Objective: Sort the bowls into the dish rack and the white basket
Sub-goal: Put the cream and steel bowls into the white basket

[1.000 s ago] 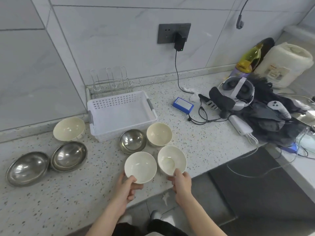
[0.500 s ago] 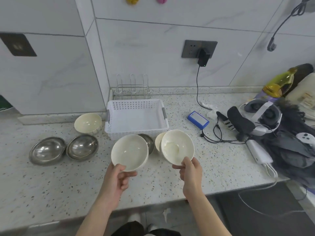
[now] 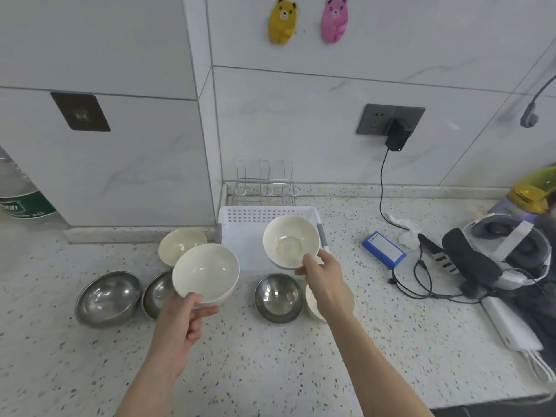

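Far left on the speckled counter (image 3: 90, 371) sit two steel bowls (image 3: 108, 297), side by side, the nearer-in one half hidden behind what the left hand (image 3: 180, 323) carries. That hand pinches a white bowl (image 3: 206, 273) by its near rim, thumb over the lip and fingers curled beneath, holding it off the counter in front of another cream bowl (image 3: 180, 246) resting by the wall. Next comes the white basket (image 3: 240, 236), nothing in it yet, with the wire dish rack (image 3: 264, 183) behind it against the tiles. The right hand (image 3: 323, 273) pinches a second white bowl (image 3: 290, 242) the same way, up over the basket's right end. Below it stand a third steel bowl (image 3: 278, 296) and a cream one (image 3: 313, 299) mostly hidden by the wrist. These white bowls look glazed, stiff and chippable, slick at the rim, so a rim pinch seems fair for one light bowl, set down gently.
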`<control>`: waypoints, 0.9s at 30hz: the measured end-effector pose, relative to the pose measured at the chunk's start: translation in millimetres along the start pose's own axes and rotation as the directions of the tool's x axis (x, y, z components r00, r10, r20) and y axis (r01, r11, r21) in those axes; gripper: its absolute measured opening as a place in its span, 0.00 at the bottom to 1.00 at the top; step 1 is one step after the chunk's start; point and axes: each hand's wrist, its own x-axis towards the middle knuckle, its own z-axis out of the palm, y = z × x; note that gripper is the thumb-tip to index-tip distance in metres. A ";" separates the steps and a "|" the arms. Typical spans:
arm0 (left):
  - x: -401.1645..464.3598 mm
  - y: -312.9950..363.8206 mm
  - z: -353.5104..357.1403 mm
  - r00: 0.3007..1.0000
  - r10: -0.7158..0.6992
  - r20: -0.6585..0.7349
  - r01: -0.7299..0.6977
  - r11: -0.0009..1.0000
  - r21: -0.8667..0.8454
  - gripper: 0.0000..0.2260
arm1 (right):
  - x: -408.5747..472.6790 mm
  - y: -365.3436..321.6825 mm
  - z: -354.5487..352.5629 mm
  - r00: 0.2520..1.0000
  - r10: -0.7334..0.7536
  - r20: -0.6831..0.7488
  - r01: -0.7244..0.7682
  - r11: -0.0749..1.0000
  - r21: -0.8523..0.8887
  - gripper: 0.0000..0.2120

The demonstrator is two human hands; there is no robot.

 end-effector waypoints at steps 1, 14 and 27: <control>4.6 3.7 -3.5 1.000 0.005 -0.007 -0.005 1.000 -0.006 0.14 | 7.1 -2.2 6.6 1.000 -0.016 0.004 0.016 1.000 0.009 0.12; 71.6 35.4 -15.9 0.997 0.017 -0.076 -0.019 0.999 -0.033 0.13 | 101.0 0.3 87.4 0.985 0.119 0.129 -0.092 0.976 -0.197 0.19; 110.2 42.8 6.0 0.998 -0.017 -0.058 0.017 1.000 0.002 0.16 | 131.9 17.8 111.4 0.951 0.232 0.203 -0.187 0.957 -0.220 0.18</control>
